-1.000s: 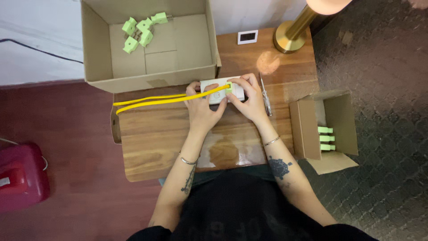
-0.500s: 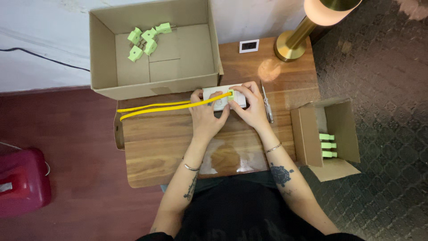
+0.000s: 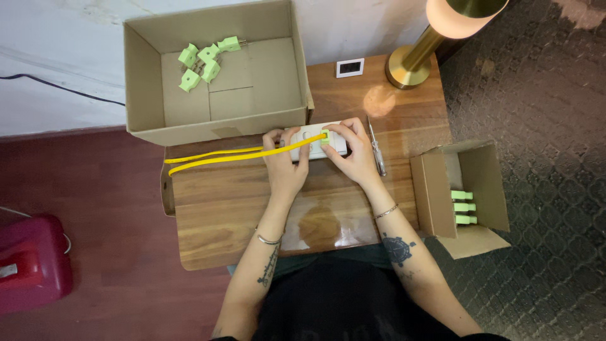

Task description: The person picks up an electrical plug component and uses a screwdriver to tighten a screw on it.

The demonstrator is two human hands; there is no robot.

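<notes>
A white power strip (image 3: 312,134) lies on the wooden table (image 3: 227,208), with a yellow cable (image 3: 227,156) running left from it. My left hand (image 3: 285,165) holds the strip's left end down. My right hand (image 3: 352,151) pinches a small green plug adapter (image 3: 325,138) that sits on the strip. A large open cardboard box (image 3: 218,126) behind the strip holds several green adapters (image 3: 205,58).
A small open cardboard box (image 3: 435,196) at the right holds three green adapters (image 3: 463,207). A brass lamp (image 3: 416,60) stands at the back right, a small white card (image 3: 350,67) next to it. A screwdriver (image 3: 377,151) lies by my right hand. A red case (image 3: 28,265) sits on the floor, left.
The view has shifted slightly. My hands stay on the power strip, and my right fingers have settled on the green adapter on top of it.
</notes>
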